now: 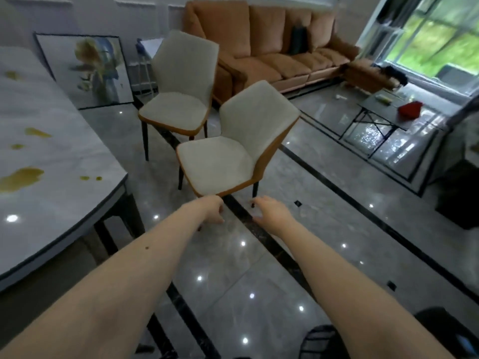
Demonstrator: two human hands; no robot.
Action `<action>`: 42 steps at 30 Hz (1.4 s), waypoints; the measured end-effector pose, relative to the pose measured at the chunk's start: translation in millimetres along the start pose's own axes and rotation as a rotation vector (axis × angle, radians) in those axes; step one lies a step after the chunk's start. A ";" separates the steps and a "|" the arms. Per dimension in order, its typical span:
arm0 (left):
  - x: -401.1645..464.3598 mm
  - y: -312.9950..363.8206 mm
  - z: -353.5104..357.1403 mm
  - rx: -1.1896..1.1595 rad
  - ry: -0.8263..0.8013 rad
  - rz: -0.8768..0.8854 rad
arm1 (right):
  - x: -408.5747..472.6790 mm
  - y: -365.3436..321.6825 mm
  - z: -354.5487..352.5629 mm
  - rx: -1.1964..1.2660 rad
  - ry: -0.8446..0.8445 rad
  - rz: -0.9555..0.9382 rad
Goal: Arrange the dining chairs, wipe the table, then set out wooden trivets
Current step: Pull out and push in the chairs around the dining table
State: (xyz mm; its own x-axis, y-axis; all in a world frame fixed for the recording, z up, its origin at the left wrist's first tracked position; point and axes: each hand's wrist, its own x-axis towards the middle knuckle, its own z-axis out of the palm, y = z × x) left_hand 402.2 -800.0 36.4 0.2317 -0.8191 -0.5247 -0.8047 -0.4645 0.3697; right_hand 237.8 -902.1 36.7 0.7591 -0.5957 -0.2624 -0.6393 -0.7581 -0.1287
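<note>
Two dining chairs with white seats and orange shells stand on the tiled floor. The nearer chair (pixel 228 156) is just beyond my hands, the farther chair (pixel 178 99) behind it to the left. My left hand (pixel 211 209) reaches under the front edge of the nearer seat, fingers loosely curled, holding nothing that I can see. My right hand (pixel 272 211) hovers open a little right of it, near the chair's front leg, touching nothing. The marble dining table (pixel 64 193) on the left carries several yellow-brown spill stains (pixel 20 178).
An orange sofa (pixel 272 47) lines the back wall. A framed painting (pixel 85 71) leans against the wall behind the table. A low glass coffee table (pixel 383 117) with a red item stands at right near the window. Glossy floor lies around the chairs.
</note>
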 end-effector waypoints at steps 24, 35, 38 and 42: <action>401.1 274.8 -152.5 0.090 0.207 -0.050 | 244.4 414.2 -136.9 0.011 0.032 0.129; 555.1 257.4 -272.4 -0.165 0.335 -0.276 | 456.0 444.5 -202.0 -0.036 0.067 -0.124; 584.2 251.1 -296.3 -0.249 0.356 -0.333 | 510.9 446.0 -216.5 -0.038 0.058 -0.199; 617.1 241.3 -313.6 -0.376 0.323 -0.395 | 581.4 446.6 -228.6 -0.099 0.059 -0.318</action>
State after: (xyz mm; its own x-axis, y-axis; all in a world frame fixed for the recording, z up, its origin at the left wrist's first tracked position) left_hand 522.3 -1523.1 42.2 0.6725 -0.5947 -0.4406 -0.3914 -0.7910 0.4702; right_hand 421.6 -1647.6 45.3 0.9265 -0.3371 -0.1675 -0.3563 -0.9289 -0.1014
